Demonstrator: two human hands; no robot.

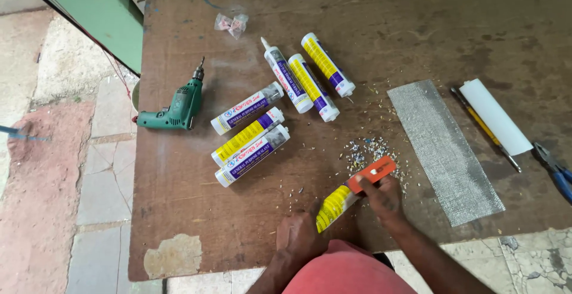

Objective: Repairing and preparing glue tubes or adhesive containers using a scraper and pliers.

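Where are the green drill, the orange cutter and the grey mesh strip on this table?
green drill (179, 108), head view, on the middle of its body.
orange cutter (372, 173), head view, on its orange handle above the right hand.
grey mesh strip (444, 148), head view, on the strip's middle.

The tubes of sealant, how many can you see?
7. Three tubes lie side by side near the table's middle, three more lie next to the green drill, and one tube is held by the left hand. None looks hidden.
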